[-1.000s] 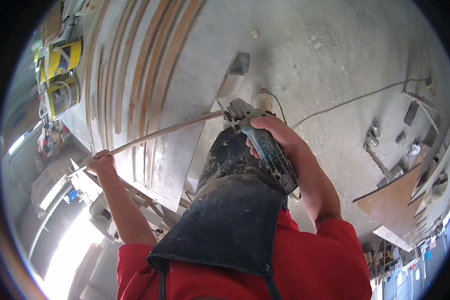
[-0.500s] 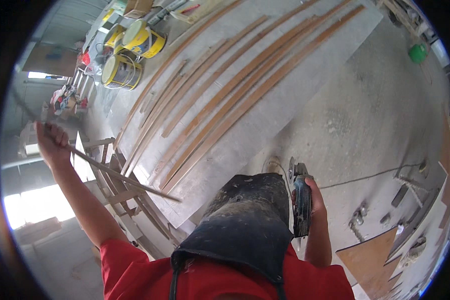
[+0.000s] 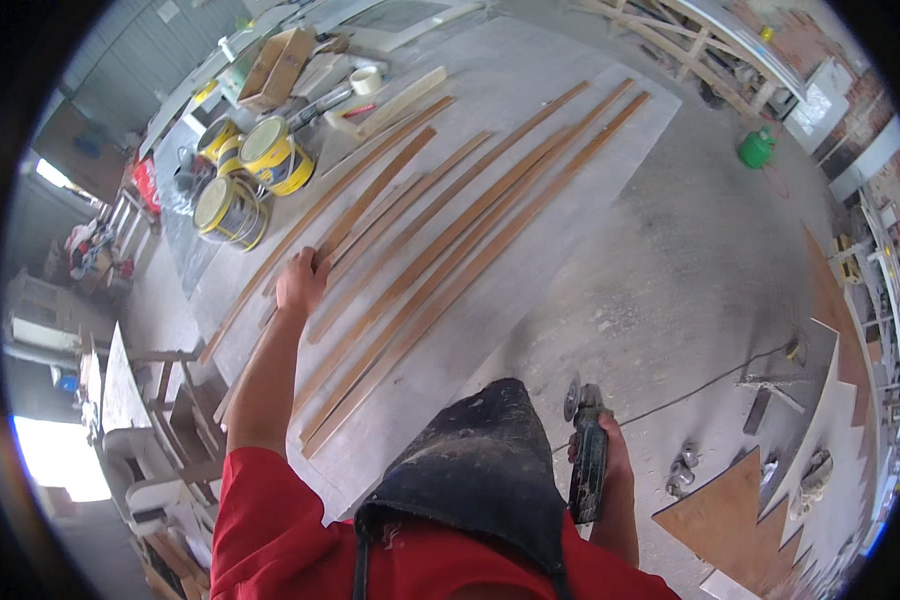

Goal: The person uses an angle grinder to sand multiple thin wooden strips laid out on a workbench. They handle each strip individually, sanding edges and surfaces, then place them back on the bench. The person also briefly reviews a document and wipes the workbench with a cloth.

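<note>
My left hand [image 3: 302,281] is over the sheet-covered work surface, its fingers curled round a brown wooden strip [image 3: 381,183] that lies among the others. Several more long, narrow wooden strips [image 3: 460,243] lie roughly side by side, slanting from near left to far right. In my right hand [image 3: 615,452] is an angle grinder [image 3: 589,462], held low at my right side. Its body is dark, and its disc [image 3: 572,398] points away from me. A dark, dusty apron [image 3: 470,450] covers my front.
Yellow buckets [image 3: 278,155] stand beyond the strips at the left, near a cardboard box [image 3: 277,68]. A cable [image 3: 685,393] crosses the floor at right. Brown board pieces [image 3: 725,525] lie near right, and a green container [image 3: 757,147] stands far right. Wooden furniture parts [image 3: 185,420] are at left.
My left hand has come from the far left, where it held up a strip, in over the laid-out strips. The grinder stays in my right hand, slightly lower; the view has shifted.
</note>
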`<state>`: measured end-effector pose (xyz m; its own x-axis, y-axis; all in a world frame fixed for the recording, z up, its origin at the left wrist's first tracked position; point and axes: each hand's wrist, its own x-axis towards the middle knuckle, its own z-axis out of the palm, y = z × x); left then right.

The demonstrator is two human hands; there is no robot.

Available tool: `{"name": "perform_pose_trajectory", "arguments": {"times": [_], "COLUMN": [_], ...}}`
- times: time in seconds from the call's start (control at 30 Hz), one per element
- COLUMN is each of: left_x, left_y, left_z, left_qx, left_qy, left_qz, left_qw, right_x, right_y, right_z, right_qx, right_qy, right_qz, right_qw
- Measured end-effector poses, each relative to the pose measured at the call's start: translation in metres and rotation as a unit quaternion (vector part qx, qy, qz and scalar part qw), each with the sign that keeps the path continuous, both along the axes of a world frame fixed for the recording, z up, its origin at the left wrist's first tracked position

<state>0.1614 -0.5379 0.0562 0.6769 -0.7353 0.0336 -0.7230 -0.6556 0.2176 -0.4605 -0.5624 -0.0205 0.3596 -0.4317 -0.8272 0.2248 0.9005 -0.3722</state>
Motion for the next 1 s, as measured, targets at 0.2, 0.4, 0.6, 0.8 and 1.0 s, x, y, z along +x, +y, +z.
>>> {"name": "perform_pose_trajectory", "arguments": {"times": [0.2,0.4,0.6,0.8,1.0], "left_x": [0.008,0.013,-0.037,-0.053,-0.064], "left_y": [-0.012,-0.011,-0.041,-0.068,-0.058], "left_z": [-0.027,-0.045,-0.056,-0.062,-0.053], "left_qx": [0.034,-0.002,-0.059,0.014,-0.05], "left_qy": [0.001,-0.026,-0.032,0.045,0.07], "left_qz": [0.0,-0.052,-0.134,-0.115,-0.083], "left_qw": [0.999,0.998,0.989,0.992,0.993], "right_x": [0.0,0.009,0.021,0.024,0.019], "right_y": [0.024,0.033,0.02,0.002,0.003], "right_z": [0.01,0.011,0.028,0.026,0.02], "right_qx": [-0.01,0.004,-0.019,-0.026,-0.025], "right_qy": [0.009,0.042,0.045,0.031,0.018], "right_qz": [-0.038,-0.059,-0.043,-0.038,-0.047], "right_qw": [0.999,0.997,0.998,0.998,0.998]}}
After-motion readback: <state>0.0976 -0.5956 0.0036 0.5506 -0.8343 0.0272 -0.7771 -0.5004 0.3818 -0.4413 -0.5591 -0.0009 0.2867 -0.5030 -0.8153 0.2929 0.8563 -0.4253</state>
